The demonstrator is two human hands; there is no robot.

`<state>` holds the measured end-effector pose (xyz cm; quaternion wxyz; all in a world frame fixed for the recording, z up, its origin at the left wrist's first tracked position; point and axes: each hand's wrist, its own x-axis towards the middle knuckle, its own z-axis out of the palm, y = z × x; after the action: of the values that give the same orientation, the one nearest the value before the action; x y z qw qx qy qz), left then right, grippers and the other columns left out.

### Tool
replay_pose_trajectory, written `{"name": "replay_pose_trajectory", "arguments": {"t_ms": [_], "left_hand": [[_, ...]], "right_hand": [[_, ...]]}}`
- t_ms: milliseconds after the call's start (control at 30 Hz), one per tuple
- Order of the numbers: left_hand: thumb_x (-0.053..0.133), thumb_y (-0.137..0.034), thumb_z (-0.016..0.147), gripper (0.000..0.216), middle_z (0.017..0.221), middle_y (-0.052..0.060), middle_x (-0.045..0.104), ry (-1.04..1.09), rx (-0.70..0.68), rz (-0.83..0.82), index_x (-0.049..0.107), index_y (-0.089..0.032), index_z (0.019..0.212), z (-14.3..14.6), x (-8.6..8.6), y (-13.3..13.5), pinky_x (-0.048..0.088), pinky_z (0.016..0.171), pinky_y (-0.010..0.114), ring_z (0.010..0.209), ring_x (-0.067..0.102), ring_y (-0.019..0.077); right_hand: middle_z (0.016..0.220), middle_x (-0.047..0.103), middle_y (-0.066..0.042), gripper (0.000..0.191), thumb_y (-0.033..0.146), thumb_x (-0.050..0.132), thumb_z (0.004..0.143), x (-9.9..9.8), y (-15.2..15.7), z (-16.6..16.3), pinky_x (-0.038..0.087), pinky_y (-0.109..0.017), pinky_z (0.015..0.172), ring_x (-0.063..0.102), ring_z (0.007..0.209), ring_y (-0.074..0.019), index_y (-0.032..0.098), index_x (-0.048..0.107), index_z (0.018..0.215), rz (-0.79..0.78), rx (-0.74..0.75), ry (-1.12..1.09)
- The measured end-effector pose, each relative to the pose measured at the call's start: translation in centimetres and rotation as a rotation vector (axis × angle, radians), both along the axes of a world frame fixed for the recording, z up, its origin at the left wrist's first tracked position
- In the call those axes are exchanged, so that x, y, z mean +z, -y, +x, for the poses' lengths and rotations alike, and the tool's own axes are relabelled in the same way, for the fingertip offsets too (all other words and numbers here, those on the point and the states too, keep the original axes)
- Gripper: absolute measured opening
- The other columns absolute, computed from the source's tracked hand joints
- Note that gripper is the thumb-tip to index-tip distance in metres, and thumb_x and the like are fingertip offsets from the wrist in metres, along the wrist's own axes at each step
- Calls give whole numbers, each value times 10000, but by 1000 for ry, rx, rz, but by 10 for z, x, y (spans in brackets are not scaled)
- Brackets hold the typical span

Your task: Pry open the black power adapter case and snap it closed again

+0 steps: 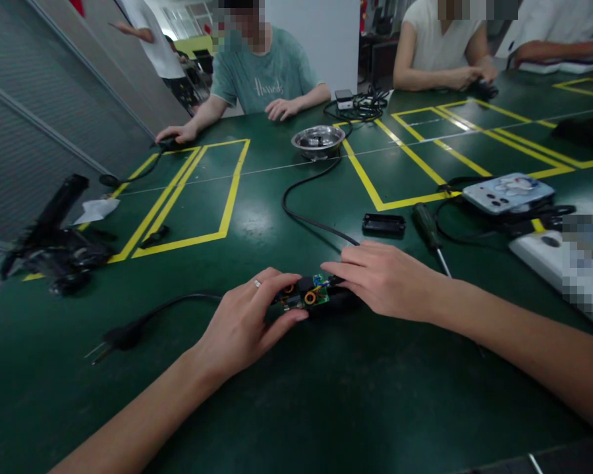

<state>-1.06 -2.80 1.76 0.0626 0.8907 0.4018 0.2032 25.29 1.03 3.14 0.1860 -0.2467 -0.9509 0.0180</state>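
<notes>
A small green circuit board [321, 297] with copper-wound coils and coloured wires is held just above the table at the centre. My left hand [250, 309] grips its left end between thumb and fingers. At the board's right end, my right hand [388, 280] pinches the black cable [306, 220] where the wires come in. Under the board and right fingers is a dark part, possibly a casing half; its shape is hard to make out. From beneath my left hand a cord runs to a mains plug [123, 336] lying on the table.
Beyond my right hand lie a black plastic cover [383, 224] and a screwdriver [425, 224]. A phone [508, 191] rests at right, and a metal bowl [318, 139] stands farther back. Black equipment [74, 250] is at left. Other people sit across the green table.
</notes>
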Motion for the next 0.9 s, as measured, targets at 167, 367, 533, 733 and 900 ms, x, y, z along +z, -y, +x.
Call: {"name": "replay_pose_trajectory", "arguments": {"t_ms": [167, 367, 533, 733, 900], "left_hand": [[665, -474, 817, 585, 1234, 121, 571, -2, -43, -65, 392, -235, 1276, 7, -8, 0, 518, 898, 453, 1107, 575, 282], [596, -334, 890, 445, 1150, 107, 604, -50, -46, -65, 420, -211, 1279, 12, -10, -1, 518, 871, 416, 1044, 578, 246], [595, -303, 897, 412, 1197, 102, 593, -50, -74, -66, 471, -214, 1279, 8, -7, -3, 497, 911, 405, 1077, 560, 232], [587, -306, 904, 350, 1197, 97, 596, -79, -91, -67, 541, -222, 1241, 7, -8, -4, 495, 886, 406, 1058, 560, 232], [583, -316, 910, 360, 1224, 93, 588, -98, -99, -57, 548, -225, 1256, 4, -10, -6, 496, 872, 400, 1040, 564, 225]], "right_hand": [[959, 615, -126, 341, 238, 443, 940, 15, 7, 1, 438, -392, 800, 551, 860, -216, 94, 608, 1202, -64, -35, 50], [941, 615, -116, 337, 235, 413, 953, 11, 10, 13, 428, -379, 808, 549, 872, -207, 100, 623, 1178, -115, -72, 82], [921, 640, -87, 302, 260, 440, 958, -12, 9, 16, 436, -360, 791, 562, 836, -186, 136, 649, 1137, -148, -112, 18], [977, 637, -91, 302, 277, 438, 965, -16, 14, 15, 457, -375, 820, 575, 881, -193, 140, 646, 1134, -201, -146, 42], [990, 613, -68, 259, 280, 465, 956, -11, 12, 20, 474, -335, 806, 574, 875, -166, 160, 676, 1047, -340, -152, -1]]}}
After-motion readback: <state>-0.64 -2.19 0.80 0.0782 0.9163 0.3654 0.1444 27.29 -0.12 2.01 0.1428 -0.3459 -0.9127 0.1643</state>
